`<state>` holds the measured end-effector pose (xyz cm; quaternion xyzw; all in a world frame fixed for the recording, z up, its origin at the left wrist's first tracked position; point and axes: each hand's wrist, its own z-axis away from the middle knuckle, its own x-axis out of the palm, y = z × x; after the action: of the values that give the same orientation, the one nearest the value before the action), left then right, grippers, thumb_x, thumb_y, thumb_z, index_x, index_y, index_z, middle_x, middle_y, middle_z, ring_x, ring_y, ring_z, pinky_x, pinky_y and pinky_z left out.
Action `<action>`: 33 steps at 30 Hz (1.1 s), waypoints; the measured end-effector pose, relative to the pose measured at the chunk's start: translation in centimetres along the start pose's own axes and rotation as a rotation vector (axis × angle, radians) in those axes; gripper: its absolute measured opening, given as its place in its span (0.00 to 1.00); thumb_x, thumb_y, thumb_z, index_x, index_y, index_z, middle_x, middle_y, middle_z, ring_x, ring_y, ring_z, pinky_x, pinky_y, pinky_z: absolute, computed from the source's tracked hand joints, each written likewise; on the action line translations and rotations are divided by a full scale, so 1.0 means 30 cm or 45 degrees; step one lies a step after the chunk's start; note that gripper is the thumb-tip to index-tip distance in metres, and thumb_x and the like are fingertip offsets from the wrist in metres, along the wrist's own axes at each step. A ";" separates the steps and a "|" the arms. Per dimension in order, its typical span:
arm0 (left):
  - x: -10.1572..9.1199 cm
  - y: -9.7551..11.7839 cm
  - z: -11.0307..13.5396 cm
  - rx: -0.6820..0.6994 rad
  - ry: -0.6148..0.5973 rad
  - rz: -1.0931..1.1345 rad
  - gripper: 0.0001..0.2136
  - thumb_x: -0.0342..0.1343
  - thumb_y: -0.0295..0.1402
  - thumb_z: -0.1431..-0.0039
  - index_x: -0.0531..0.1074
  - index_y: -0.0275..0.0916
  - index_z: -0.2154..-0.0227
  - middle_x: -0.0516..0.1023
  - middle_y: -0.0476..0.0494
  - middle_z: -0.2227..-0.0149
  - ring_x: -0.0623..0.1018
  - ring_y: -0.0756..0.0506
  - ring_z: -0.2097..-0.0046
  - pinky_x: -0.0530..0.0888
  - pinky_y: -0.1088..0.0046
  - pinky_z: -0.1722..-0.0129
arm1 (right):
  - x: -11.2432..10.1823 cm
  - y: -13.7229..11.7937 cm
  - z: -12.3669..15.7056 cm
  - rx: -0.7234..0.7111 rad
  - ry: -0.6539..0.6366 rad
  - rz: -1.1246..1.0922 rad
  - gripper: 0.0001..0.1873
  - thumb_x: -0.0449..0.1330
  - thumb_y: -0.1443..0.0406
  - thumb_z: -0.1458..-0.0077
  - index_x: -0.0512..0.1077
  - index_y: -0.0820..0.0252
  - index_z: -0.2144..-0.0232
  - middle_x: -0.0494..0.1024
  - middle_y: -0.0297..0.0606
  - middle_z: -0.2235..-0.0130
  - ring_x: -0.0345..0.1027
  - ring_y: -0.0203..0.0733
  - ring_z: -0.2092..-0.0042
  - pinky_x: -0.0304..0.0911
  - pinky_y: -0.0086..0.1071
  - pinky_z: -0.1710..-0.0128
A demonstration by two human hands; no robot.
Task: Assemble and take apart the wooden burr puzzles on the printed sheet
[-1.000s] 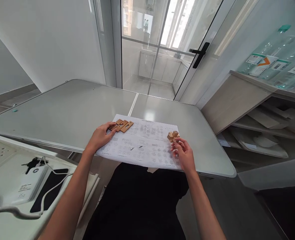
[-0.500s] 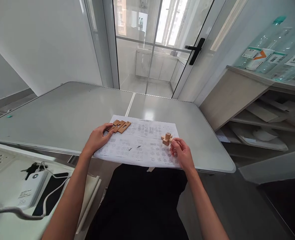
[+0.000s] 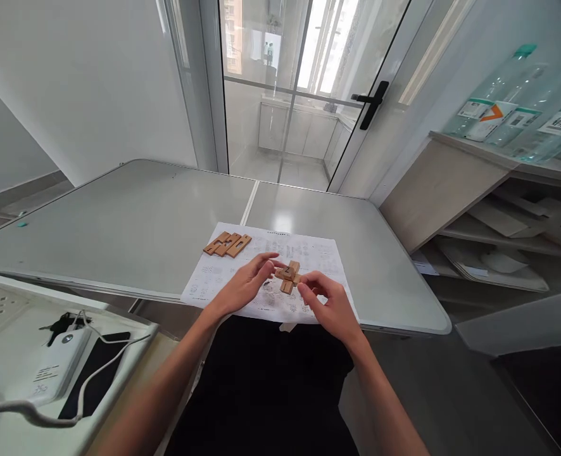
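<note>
My right hand (image 3: pixel 325 301) pinches the right end of a small wooden interlocking burr puzzle (image 3: pixel 289 272), held above a printed sheet. The puzzle has crossing arms, and a dark mark like a "2" shows on one face. My left hand (image 3: pixel 248 282) is at the puzzle's left side with fingers stretched out and thumb apart; whether its fingertips touch the wood I cannot tell. Flat wooden pieces with cut-out slots (image 3: pixel 227 244) lie overlapping at the upper left of the paper sheet (image 3: pixel 209 278), which carries rows of small diagrams.
The sheet lies at the front edge of a grey table (image 3: pixel 166 209). At left, a white tray surface holds a power bank (image 3: pixel 62 361), keys (image 3: pixel 64 324), a dark phone-like slab and a cable. Plastic bottles (image 3: pixel 494 107) stand on a shelf at right. A glass door is behind.
My left hand has left the flat wooden pieces and moved right to the puzzle. My right hand has brought the puzzle left, toward the middle, and turned it.
</note>
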<state>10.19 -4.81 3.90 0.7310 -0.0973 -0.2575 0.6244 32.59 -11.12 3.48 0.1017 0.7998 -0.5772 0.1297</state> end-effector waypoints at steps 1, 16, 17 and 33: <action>0.017 -0.002 -0.005 -0.049 -0.052 0.084 0.29 0.42 0.58 0.28 0.66 0.45 0.35 0.79 0.38 0.42 0.79 0.37 0.43 0.69 0.53 0.37 | 0.008 -0.013 -0.001 -0.032 -0.011 0.029 0.13 0.60 0.54 0.32 0.76 0.54 0.63 0.79 0.36 0.65 0.71 0.40 0.66 0.69 0.34 0.66; 0.077 -0.002 0.008 -0.061 -0.009 0.231 0.25 0.44 0.54 0.27 0.67 0.46 0.37 0.78 0.40 0.48 0.75 0.38 0.42 0.66 0.55 0.37 | 0.071 -0.017 -0.019 0.104 0.066 0.005 0.16 0.57 0.51 0.30 0.70 0.52 0.48 0.78 0.35 0.65 0.72 0.40 0.70 0.66 0.32 0.73; 0.080 -0.003 0.009 -0.068 -0.010 0.226 0.26 0.44 0.54 0.26 0.65 0.46 0.36 0.79 0.40 0.48 0.75 0.38 0.42 0.66 0.55 0.37 | 0.071 -0.015 -0.022 0.105 0.063 0.021 0.16 0.57 0.51 0.30 0.71 0.53 0.50 0.79 0.36 0.65 0.73 0.41 0.68 0.67 0.32 0.72; 0.078 -0.009 -0.008 -0.191 -0.227 0.941 0.22 0.54 0.54 0.30 0.70 0.42 0.46 0.78 0.39 0.54 0.79 0.41 0.55 0.72 0.65 0.59 | -0.023 -0.021 -0.057 -0.403 -0.056 0.526 0.11 0.58 0.61 0.28 0.75 0.48 0.47 0.81 0.39 0.59 0.75 0.46 0.60 0.69 0.39 0.62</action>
<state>12.26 -5.63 3.05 0.5737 -0.3889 -0.0841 0.7159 32.88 -9.71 4.79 0.2289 0.8393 -0.4083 0.2765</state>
